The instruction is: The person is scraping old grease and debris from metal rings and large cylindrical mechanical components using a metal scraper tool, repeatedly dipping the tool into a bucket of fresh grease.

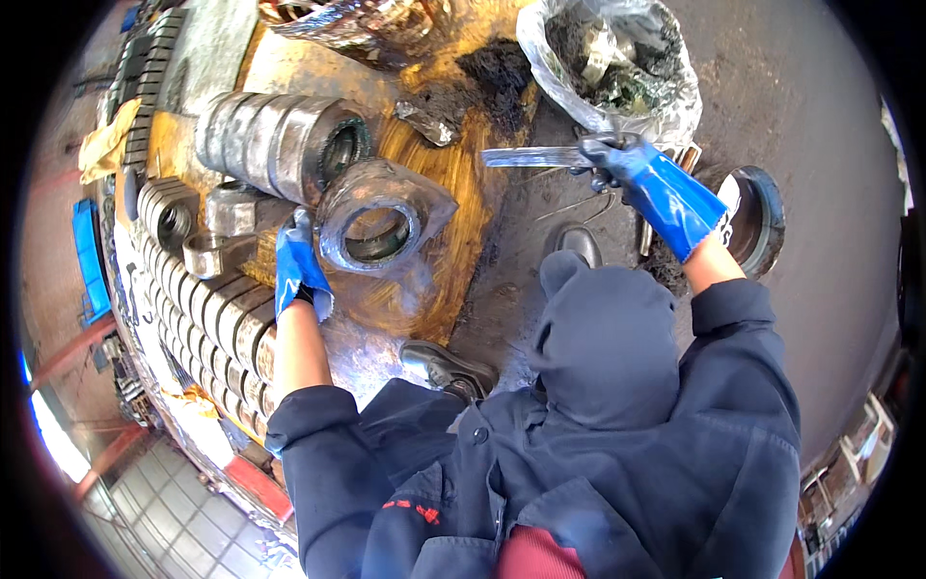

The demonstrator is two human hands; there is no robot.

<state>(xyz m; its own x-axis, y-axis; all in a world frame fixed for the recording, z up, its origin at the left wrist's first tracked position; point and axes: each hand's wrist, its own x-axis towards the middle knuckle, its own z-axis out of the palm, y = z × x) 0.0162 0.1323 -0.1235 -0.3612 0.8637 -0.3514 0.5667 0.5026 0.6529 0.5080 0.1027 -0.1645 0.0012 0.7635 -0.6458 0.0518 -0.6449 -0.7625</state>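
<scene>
My left hand (302,261), in a blue rubber glove, is closed at the left rim of a thick greasy metal ring (386,220) with a pointed corner. The ring stands tilted on the worktop, its round bore facing me. Part of my left fingers is hidden. Off to the right, my right hand (622,162), gloved the same way, grips one end of a flat metal strip (531,156). The strip points left, held in the air apart from the ring. Behind the ring lies a row of stacked metal rings (280,140).
Smaller rings (231,209) and rows of ribbed metal parts (207,323) fill the left. Dark grease (497,77) lies on the yellowish worktop (458,222). A plastic-lined bin (680,96) of dirty waste stands beyond my right hand. A round metal pan (767,222) sits on the right.
</scene>
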